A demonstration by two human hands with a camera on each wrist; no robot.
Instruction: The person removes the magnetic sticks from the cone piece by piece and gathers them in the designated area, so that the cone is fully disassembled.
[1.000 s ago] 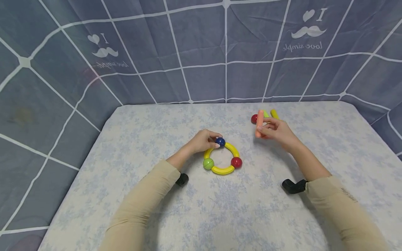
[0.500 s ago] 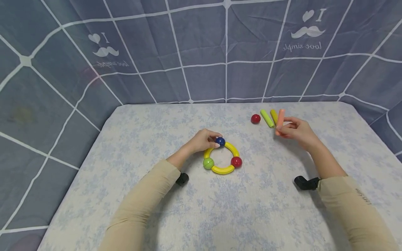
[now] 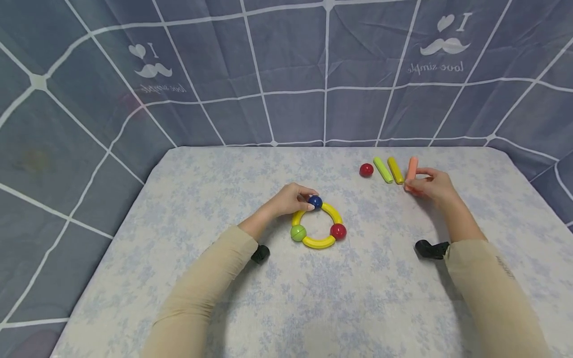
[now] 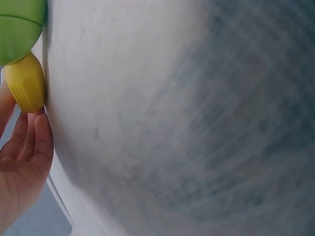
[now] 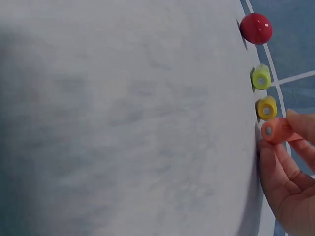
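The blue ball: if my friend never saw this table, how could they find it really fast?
On the pale patterned tabletop, find the yellow ring with balls. The blue ball sits at its far edge. No other ball is blue: the ring's other two are a green ball and a red ball.

The left wrist view crops the green ball (image 4: 19, 30), and the sleeve lettering (image 3: 505, 267) is illegibly small.
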